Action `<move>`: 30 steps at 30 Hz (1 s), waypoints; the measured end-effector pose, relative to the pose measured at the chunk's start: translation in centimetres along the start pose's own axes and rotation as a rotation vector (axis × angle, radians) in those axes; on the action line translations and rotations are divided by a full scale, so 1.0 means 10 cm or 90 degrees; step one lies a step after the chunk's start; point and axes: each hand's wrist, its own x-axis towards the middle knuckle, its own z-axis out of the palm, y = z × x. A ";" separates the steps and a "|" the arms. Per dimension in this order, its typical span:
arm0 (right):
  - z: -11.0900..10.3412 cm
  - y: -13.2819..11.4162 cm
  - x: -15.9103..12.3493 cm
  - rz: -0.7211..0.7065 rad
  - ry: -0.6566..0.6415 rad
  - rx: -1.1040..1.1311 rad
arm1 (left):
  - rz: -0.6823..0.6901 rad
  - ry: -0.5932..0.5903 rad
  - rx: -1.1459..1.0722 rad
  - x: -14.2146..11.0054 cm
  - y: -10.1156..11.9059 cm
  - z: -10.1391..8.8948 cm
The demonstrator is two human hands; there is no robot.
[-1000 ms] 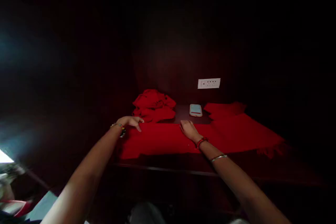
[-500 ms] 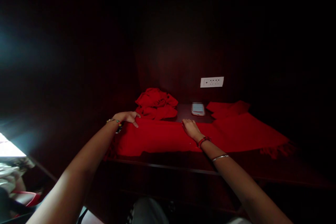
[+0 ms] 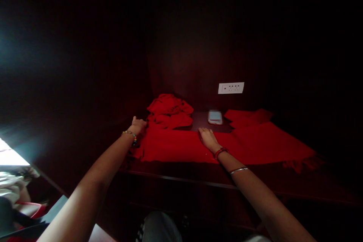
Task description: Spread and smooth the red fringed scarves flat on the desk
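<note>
A red fringed scarf (image 3: 172,145) lies folded lengthwise along the front of a dark shelf, its left part narrower than its right. My left hand (image 3: 138,124), with a beaded bracelet at the wrist, is at the scarf's left upper end. Its fingers are curled in at the cloth and the thumb sticks up; the fingertips are partly hidden. Lying palm down on the scarf's far edge, near the middle, is my right hand (image 3: 208,138), its fingers stretched flat over the fold. Behind the left part sits a crumpled heap of red cloth (image 3: 170,111).
A phone (image 3: 215,117) with a blurred screen lies on the dark shelf (image 3: 198,119) near the back wall. Above it is a white socket plate (image 3: 231,88). More folded red cloth (image 3: 249,117) lies behind the scarf's right part. The shelf's front edge (image 3: 181,180) runs below the scarf.
My left hand has moved from lying spread on the scarf to its left end, with the fingers now curled. The scarf's left end has shifted slightly right. My right hand stays in place.
</note>
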 end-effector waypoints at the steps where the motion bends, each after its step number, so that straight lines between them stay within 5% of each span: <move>1: -0.01 -0.01 0.00 0.006 0.008 -0.003 | -0.047 0.013 0.030 -0.05 0.09 0.00; 3: -0.03 -0.03 -0.02 0.008 0.037 -0.004 | -0.106 0.029 0.063 -0.17 0.31 0.03; 7: -0.12 -0.08 -0.07 -0.032 0.087 0.051 | -0.058 0.088 -0.049 -0.50 0.79 0.22; 11: -0.26 -0.16 -0.18 -0.225 0.037 0.224 | -0.049 -0.069 -0.208 -0.76 1.00 0.48; 17: -0.50 -0.33 -0.49 -0.436 -0.070 0.266 | -0.002 -0.063 -0.220 -0.85 0.86 0.53; 22: -0.64 -0.30 -0.72 -0.442 -0.066 0.184 | 0.295 0.050 -0.178 -0.93 0.68 0.32; 30: -0.68 -0.17 -0.84 -0.408 -0.075 0.181 | 0.304 0.039 0.002 -0.94 0.37 0.23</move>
